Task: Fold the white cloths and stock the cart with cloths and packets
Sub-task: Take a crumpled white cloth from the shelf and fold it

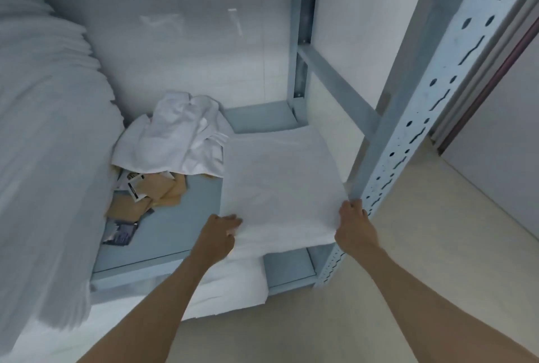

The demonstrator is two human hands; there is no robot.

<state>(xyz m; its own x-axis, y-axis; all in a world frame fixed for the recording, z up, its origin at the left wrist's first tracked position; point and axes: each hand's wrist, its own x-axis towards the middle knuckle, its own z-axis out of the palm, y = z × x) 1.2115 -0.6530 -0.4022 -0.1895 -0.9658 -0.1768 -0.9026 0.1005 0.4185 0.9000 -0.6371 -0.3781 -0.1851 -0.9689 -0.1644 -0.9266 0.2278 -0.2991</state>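
Now both hands at near edge of flat white cloth (280,184) spread on right half of blue-grey shelf (163,234). Left hand (217,235) grips near-left corner, fingers curled round fabric. Right hand (354,227) pinches near-right corner beside perforated upright post (408,140). Crumpled white cloth (180,135) lies left of flat one, partly over tan packets (157,190). Folded white stack (227,286) on lower shelf.
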